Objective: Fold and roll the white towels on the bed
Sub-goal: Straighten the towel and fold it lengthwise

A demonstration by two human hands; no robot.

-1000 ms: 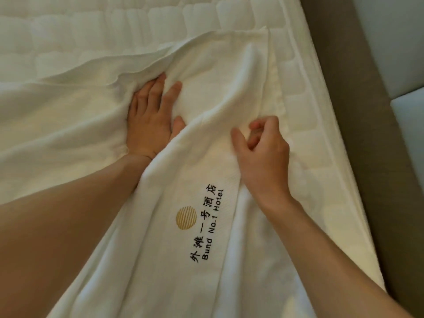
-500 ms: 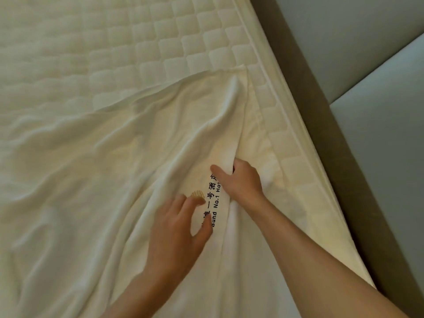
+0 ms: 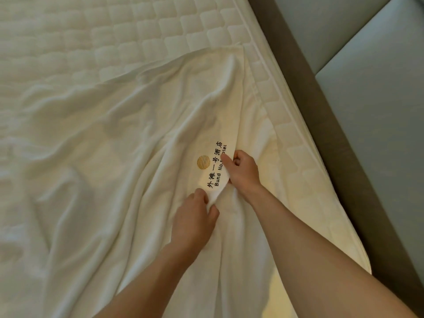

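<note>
I hold a raised fold of the white towel (image 3: 114, 145) with both hands. My left hand (image 3: 195, 221) pinches the near end of the fold between thumb and curled fingers. My right hand (image 3: 243, 173) grips the same fold a little farther on, thumb pressed over the black lettering and fingers curled behind the cloth. A gold round logo (image 3: 203, 162) sits just left of my right thumb, on the upturned face of the fold. The towel lies spread and wrinkled over the quilted mattress (image 3: 114, 31), reaching off to the left and toward me, its far right corner near the mattress edge. To the right runs the grey-brown bed frame (image 3: 321, 111), and beyond it pale blue padded panels (image 3: 378, 99).
</note>
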